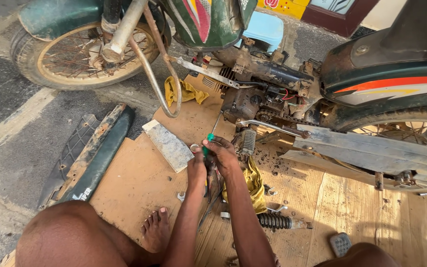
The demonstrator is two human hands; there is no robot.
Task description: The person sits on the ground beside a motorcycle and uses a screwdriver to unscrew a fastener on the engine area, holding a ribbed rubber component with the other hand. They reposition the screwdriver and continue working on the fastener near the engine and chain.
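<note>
Fingers of the right hand (222, 154) clamp the green-handled screwdriver (213, 129), aimed far toward the engine (243, 101); the left hand (196, 168) pinches beside it, steadying.

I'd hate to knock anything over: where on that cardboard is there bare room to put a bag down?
Bare cardboard lies between the grey slab and the foot. Another free patch lies at the right, below the swingarm. It is crowded around both hands: yellow rag, spring, scattered small parts.
</note>
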